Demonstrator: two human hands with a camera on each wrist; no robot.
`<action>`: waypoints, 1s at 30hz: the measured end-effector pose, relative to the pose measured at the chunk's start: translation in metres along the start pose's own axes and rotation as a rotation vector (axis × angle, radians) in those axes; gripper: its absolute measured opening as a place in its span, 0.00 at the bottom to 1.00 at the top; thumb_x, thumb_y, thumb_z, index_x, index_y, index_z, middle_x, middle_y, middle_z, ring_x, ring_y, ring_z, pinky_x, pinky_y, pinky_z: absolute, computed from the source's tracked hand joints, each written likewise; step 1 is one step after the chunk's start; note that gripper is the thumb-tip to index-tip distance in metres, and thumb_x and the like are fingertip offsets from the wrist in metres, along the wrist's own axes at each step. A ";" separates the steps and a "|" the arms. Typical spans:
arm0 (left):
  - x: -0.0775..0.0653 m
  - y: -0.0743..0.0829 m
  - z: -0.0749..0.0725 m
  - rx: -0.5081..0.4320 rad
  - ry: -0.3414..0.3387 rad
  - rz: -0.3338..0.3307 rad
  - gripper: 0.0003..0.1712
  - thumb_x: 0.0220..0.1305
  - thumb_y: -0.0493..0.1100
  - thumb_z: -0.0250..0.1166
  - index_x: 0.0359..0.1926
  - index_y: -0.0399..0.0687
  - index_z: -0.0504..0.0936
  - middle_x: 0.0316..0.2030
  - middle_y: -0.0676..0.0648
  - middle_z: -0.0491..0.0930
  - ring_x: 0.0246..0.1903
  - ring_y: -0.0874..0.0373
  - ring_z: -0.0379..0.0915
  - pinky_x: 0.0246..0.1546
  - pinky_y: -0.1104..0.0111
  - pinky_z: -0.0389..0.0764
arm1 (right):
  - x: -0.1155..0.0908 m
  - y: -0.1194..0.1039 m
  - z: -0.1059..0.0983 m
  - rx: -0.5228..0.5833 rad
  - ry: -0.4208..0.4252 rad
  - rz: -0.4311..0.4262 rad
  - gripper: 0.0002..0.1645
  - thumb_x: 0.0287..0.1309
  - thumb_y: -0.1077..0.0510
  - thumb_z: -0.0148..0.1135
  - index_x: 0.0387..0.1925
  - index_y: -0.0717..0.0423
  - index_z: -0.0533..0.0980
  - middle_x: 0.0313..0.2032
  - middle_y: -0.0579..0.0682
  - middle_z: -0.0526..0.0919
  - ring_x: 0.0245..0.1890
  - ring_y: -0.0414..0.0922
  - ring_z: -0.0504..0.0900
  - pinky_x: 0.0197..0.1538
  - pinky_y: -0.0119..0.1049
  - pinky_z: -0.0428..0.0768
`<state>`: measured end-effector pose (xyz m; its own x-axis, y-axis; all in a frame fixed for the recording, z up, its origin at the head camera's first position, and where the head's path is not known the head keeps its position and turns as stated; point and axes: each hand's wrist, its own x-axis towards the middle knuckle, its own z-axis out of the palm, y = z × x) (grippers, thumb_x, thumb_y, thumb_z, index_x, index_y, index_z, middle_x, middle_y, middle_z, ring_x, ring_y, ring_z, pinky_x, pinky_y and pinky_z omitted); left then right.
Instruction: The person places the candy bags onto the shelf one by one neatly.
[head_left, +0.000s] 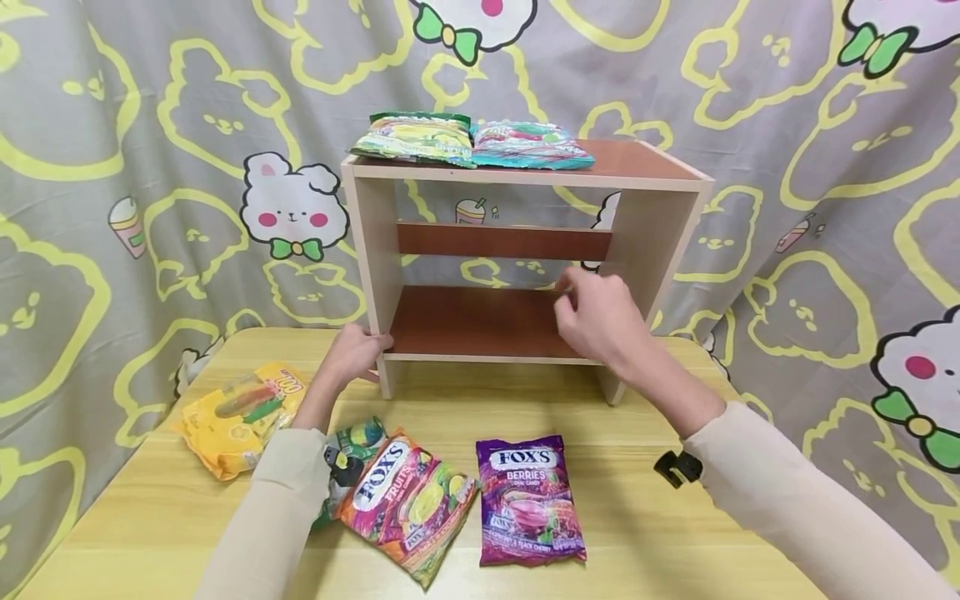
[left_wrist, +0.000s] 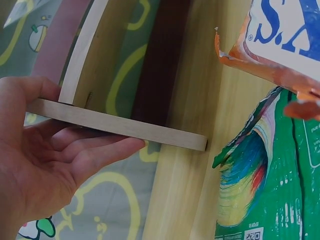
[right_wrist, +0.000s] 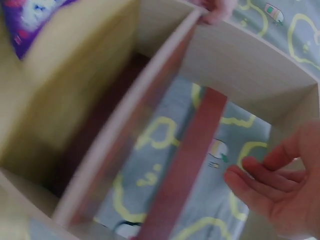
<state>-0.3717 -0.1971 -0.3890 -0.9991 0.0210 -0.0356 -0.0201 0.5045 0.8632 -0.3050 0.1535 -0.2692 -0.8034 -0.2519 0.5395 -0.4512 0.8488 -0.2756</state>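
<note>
A small wooden shelf [head_left: 652,242] with reddish-brown boards stands on the table. My left hand [head_left: 351,353] grips its left side panel [left_wrist: 120,124] near the lower board, thumb inside and fingers along the outer face. In front of the shelf's right half hovers my right hand [head_left: 600,321], its fingers loosely bent and nothing in them. Up on the shelf top lie a yellow-green candy bag [head_left: 423,139] and a teal candy bag [head_left: 528,145], side by side.
On the table [head_left: 675,533], a purple Fox's Berries bag [head_left: 528,504] lies in front of the shelf. An orange-pink Fox's Fruits bag [head_left: 412,508] overlaps a green bag [left_wrist: 280,185]. Farther left sits a yellow bag [head_left: 243,417]. A patterned curtain [head_left: 825,167] hangs behind.
</note>
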 end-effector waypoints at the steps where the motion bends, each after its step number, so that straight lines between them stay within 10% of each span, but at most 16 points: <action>1: 0.000 0.000 0.000 -0.004 0.003 -0.001 0.26 0.70 0.48 0.56 0.55 0.26 0.77 0.52 0.29 0.79 0.43 0.43 0.82 0.33 0.57 0.90 | -0.004 0.003 0.005 0.001 -0.040 0.020 0.16 0.63 0.62 0.50 0.45 0.64 0.81 0.36 0.59 0.88 0.33 0.55 0.85 0.41 0.50 0.84; 19: 0.001 0.000 0.000 -0.010 -0.011 0.002 0.29 0.71 0.47 0.55 0.62 0.25 0.72 0.56 0.27 0.77 0.52 0.35 0.80 0.36 0.55 0.90 | -0.079 0.045 0.074 0.051 -0.401 0.197 0.07 0.64 0.60 0.60 0.29 0.58 0.79 0.21 0.47 0.79 0.20 0.43 0.75 0.25 0.35 0.74; 30: 0.000 0.000 0.000 -0.007 -0.006 0.003 0.27 0.71 0.47 0.56 0.59 0.25 0.75 0.55 0.27 0.78 0.52 0.34 0.80 0.36 0.55 0.90 | -0.102 0.046 0.089 0.084 -0.772 0.405 0.35 0.58 0.34 0.68 0.17 0.61 0.78 0.14 0.56 0.79 0.13 0.49 0.80 0.23 0.35 0.77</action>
<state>-0.3721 -0.1976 -0.3891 -0.9990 0.0274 -0.0358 -0.0174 0.4980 0.8670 -0.2783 0.1773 -0.4079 -0.9328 -0.2087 -0.2940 -0.0769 0.9119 -0.4032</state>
